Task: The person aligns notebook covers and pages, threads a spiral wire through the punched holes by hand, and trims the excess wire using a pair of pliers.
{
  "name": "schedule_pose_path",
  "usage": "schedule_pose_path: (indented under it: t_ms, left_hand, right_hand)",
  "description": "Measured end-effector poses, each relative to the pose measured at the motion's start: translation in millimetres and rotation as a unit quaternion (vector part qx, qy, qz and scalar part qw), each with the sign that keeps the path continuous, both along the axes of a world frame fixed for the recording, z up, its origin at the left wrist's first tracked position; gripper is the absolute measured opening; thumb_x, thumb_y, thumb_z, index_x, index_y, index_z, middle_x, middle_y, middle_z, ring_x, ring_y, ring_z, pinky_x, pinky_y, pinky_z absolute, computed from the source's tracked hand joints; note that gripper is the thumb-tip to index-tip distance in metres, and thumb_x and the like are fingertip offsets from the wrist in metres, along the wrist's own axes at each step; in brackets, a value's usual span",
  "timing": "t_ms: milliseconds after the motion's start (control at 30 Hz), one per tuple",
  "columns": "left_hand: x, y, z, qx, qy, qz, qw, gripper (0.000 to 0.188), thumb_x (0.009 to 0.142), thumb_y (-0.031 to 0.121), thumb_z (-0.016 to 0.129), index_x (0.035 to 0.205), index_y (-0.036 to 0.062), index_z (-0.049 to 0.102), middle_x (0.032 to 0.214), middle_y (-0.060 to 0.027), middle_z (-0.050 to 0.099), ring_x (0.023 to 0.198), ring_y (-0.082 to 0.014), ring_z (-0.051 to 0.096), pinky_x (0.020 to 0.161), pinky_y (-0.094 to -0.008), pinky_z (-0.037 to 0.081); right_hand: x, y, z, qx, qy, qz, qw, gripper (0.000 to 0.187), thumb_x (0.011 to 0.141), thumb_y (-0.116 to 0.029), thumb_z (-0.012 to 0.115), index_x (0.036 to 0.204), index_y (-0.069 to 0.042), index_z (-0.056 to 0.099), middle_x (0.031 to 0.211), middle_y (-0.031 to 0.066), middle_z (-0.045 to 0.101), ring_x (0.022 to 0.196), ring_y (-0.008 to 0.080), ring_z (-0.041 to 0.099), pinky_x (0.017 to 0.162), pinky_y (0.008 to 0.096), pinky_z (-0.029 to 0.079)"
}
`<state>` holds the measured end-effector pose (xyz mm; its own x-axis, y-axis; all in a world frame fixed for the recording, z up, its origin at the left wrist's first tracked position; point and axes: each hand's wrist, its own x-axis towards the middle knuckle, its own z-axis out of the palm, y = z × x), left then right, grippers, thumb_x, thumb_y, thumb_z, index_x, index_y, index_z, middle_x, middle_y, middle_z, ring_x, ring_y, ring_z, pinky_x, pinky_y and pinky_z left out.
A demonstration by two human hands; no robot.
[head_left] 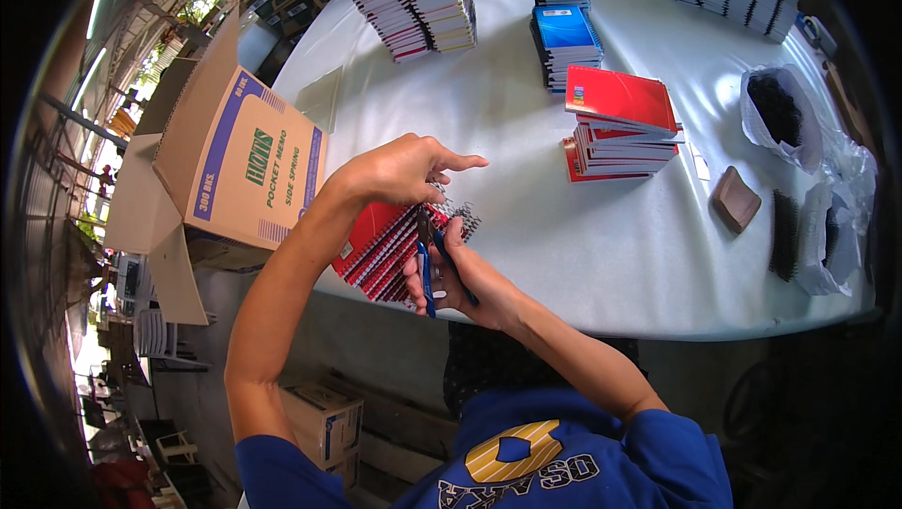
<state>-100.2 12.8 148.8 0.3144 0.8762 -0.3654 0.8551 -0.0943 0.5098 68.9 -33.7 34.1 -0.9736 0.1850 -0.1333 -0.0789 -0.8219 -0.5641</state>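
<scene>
My right hand (481,285) grips blue-handled pliers (426,276), whose dark jaws point up at the spiral ends of a fanned stack of red notebooks (369,251) near the table's front edge. Loose ends of dark spiral wire (462,215) stick out past the notebooks, beside the jaws. Just above the stack is my left hand (399,171), its index finger stretched to the right. Its other fingers curl together by the wire ends; what they hold, if anything, is too small to make out.
An open cardboard box (246,166) stands at the left. On the white-covered table (526,255) are a red notebook pile (620,129), blue notebooks (567,30), and taller stacks (413,2) behind. Plastic bags (817,147) with black coils and a brown block (736,199) lie at right.
</scene>
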Motion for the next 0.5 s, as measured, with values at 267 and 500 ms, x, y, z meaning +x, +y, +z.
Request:
schedule_pose_path:
  t_ms: [267,500]
  left_hand:
    - [7,1,3,-0.042,-0.014,0.061,0.997,0.074,0.077,-0.011,0.068,0.142,0.0164,0.047,0.138,-0.0165,0.052,0.118,-0.0293,0.060,0.102,-0.0386,0.050]
    - [4,1,-4,0.000,-0.019,0.019,1.000,0.076,0.073,-0.010,0.066,0.142,0.0162,0.047,0.130,-0.0203,0.057,0.111,-0.0304,0.063,0.097,-0.0378,0.052]
  right_hand:
    - [-1,6,6,-0.086,0.024,0.007,0.996,0.081,0.089,-0.077,0.017,0.092,-0.006,0.056,0.073,0.0036,0.053,0.064,0.0154,0.051,0.063,0.0313,0.046]
    - [0,9,-14,-0.171,0.124,0.083,0.974,0.077,0.091,-0.075,0.018,0.089,-0.006,0.054,0.068,0.0022,0.044,0.059,0.0139,0.042,0.058,0.0290,0.040]
